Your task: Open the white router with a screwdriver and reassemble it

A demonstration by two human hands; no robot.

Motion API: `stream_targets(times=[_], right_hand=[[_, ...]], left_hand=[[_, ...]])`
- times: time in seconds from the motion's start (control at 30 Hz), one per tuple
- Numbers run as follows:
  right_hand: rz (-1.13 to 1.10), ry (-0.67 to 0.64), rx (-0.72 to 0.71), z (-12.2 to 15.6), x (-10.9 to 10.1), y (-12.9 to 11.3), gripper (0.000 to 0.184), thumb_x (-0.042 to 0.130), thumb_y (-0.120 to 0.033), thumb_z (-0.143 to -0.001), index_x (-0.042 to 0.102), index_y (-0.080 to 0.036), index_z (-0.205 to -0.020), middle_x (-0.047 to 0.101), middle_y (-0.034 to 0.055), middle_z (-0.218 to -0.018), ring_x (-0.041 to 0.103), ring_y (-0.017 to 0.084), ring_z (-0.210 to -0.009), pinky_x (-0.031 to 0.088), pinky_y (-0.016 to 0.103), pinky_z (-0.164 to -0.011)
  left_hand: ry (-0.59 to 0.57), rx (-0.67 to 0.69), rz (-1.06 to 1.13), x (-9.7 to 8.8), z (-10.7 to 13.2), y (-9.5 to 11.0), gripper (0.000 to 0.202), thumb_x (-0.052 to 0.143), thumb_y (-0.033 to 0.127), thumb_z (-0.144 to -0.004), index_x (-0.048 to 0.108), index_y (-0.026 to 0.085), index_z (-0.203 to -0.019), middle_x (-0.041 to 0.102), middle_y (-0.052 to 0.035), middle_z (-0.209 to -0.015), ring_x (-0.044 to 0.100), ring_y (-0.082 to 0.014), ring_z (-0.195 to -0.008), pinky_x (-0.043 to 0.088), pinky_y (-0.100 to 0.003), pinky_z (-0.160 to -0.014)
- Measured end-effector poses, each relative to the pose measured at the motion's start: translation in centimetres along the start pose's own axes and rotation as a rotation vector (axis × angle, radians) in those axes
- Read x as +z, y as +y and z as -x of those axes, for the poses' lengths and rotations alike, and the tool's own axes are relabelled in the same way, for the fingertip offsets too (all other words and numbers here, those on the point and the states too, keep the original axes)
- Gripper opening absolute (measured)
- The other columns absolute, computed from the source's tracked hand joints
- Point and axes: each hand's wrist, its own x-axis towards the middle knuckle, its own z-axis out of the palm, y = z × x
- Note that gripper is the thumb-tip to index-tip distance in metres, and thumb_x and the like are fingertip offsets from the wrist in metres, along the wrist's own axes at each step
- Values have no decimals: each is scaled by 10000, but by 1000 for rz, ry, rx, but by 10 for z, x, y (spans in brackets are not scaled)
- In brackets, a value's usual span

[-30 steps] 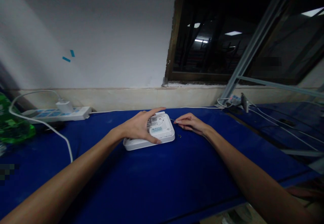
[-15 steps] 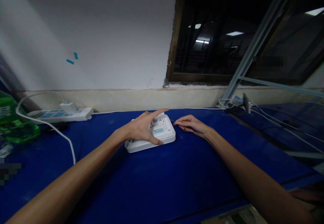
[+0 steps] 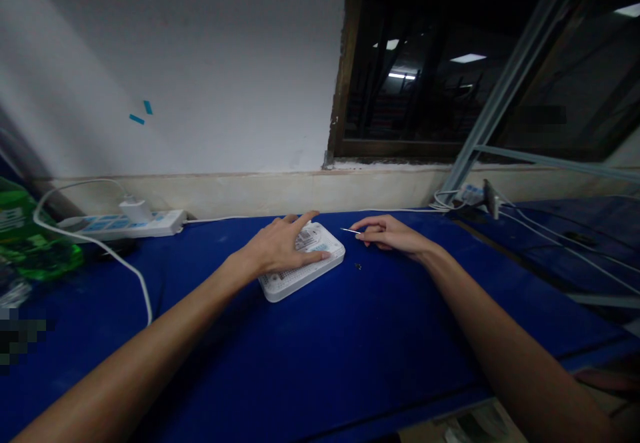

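A white charger [image 3: 136, 211] sits in the power strip [image 3: 163, 224] over there; two blue strips [image 3: 137, 120] mark the wall [image 3: 240, 83] beside the window [image 3: 415, 106].

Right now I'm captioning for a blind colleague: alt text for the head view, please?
The left hand is spread over a white device on a blue table, while the right hand holds a thin tool just off its edge. Small bits lie nearby; a power strip sits further left.
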Motion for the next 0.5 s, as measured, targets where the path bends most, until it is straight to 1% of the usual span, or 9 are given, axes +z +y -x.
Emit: stream_targets(times=[0.03, 0.07, 0.1, 0.13, 0.17, 0.23, 0.33, 0.4, 0.5], right_hand=[[-6, -4, -19, 3, 0, -4, 471, 786, -421, -805, 717, -173, -1200, 596, -9, -696, 499, 91, -589, 291, 207, -491], [-9, -16, -40, 5, 0, -8, 472, 789, -399, -805, 710, -180, -1215, 587, -19, -689, 489, 87, -581, 296, 206, -494], [-5, -28, -57, 8, 1, -13, 463, 785, -390, -810, 711, -180, -1217, 589, -22, -687, 473, 81, -565, 295, 207, -491], [9, -44, -69, 10, 2, -17, 455, 775, -394, -821, 714, -180, -1217, 605, -18, -692, 460, 77, -549, 295, 208, -487], [27, -58, -78, 13, 3, -22, 450, 763, -404, -832, 719, -176, -1217, 635, -6, -708, 467, 77, -546, 306, 210, -489], [66, -95, -102, 17, 7, -31, 444, 747, -415, -845, 729, -166, -1213, 711, 36, -785, 554, 101, -603, 390, 220, -543], [125, -179, -152, 23, 16, -44, 408, 734, -398, -855, 752, -154, -1181, 771, 85, -905, 685, 175, -804, 512, 280, -727], [201, -252, -168, 26, 22, -54, 373, 704, -385, -878, 765, -156, -1167, 781, 88, -895, 710, 200, -838, 527, 301, -762], [351, -344, -170, 30, 30, -71, 334, 662, -337, -908, 773, -161, -1169, 789, 84, -857, 728, 209, -814, 524, 289, -736]], left_hand=[[-94, -14, -23, -8, 6, -4, 1031, 546, 843, -783, 249, 308, -1614, 487, -187, -1488, 524, -430, -1280, 432, -586, -1023], [-215, -20, -46, -16, 13, -8, 1122, 638, 831, -714, 201, 339, -1623, 448, -181, -1529, 505, -452, -1297, 441, -605, -1005], [-292, -8, -71, -23, 20, -12, 1240, 750, 782, -625, 152, 365, -1627, 388, -177, -1576, 482, -471, -1315, 441, -619, -1000], [-321, 13, -87, -27, 28, -16, 1296, 825, 708, -571, 146, 380, -1625, 344, -171, -1607, 465, -476, -1329, 435, -621, -1010], [-311, 44, -85, -29, 36, -19, 1244, 831, 649, -607, 162, 386, -1621, 343, -155, -1612, 466, -455, -1334, 430, -604, -1029], [-240, 84, -90, -23, 49, -22, 1123, 788, 635, -688, 213, 369, -1616, 394, -136, -1589, 483, -422, -1312, 426, -576, -1046], [-67, 32, -143, 1, 58, -18, 1083, 659, 805, -730, 274, 307, -1611, 490, -176, -1505, 524, -431, -1217, 444, -590, -1005], [74, -29, -195, 20, 60, -13, 1091, 550, 906, -724, 337, 283, -1593, 490, -200, -1492, 501, -470, -1220, 419, -628, -1012], [183, -16, -217, 41, 59, -7, 1059, 484, 937, -731, 385, 302, -1572, 467, -177, -1509, 455, -485, -1258, 387, -637, -1044]])
